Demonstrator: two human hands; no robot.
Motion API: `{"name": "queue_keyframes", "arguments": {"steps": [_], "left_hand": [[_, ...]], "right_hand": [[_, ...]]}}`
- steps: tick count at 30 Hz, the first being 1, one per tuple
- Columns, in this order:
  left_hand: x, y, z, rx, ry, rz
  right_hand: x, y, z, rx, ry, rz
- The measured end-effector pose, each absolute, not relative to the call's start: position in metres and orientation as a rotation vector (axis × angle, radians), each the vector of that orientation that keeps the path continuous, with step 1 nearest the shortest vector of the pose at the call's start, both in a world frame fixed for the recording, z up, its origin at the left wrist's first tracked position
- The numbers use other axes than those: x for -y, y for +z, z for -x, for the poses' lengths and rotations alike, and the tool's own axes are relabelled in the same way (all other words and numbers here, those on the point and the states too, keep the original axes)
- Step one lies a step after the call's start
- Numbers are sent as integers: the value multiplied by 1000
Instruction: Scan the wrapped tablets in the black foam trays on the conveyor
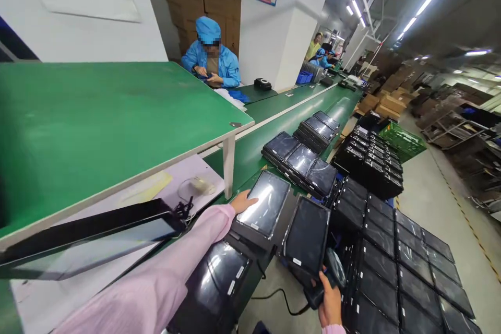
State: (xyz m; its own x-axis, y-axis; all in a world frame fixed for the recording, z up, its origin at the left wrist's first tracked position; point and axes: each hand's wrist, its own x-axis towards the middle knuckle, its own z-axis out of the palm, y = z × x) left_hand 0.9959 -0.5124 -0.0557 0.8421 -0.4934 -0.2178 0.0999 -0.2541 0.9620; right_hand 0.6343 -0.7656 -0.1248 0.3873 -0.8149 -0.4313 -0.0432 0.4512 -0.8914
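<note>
My left hand (243,202) grips the left edge of a black-framed tablet (266,203), its thumb on the glass and the other fingers mostly hidden. That tablet lies on a dark surface and reflects the ceiling lights. In my right hand (331,300) is a black barcode scanner (335,270), its cable (279,292) trailing left. Just above the scanner, a second tablet (306,235) with a small white label rests beside the first, partly covered by the scanner at its lower right corner. More tablets (223,271) lie below my left forearm.
Stacked tablets (301,159) stand on the green conveyor (254,141). Many more fill the lower right (415,261). A raised green table (117,125) and a monitor (97,245) are at left. Across the line sits a person in blue (209,55); a green crate (403,141) stands beyond.
</note>
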Motion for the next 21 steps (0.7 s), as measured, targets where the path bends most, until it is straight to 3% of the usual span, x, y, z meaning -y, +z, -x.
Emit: {"name": "queue_keyframes", "arguments": {"steps": [5,11,16,21], "left_hand": [[544,-91,-1058,290,-476,-1890],[545,-91,-1043,254,-446,-2012],[473,-59,-904,239,-665,-2031],[342,-12,-682,207,-898,-2016]], "right_hand": [[766,-178,-694,-1074,-601,1082],[764,-201,-726,-1146,-543,1101],[746,-177,-707,-1265,-543,1154],[703,-83,-628,-1237,-541,1289]]}}
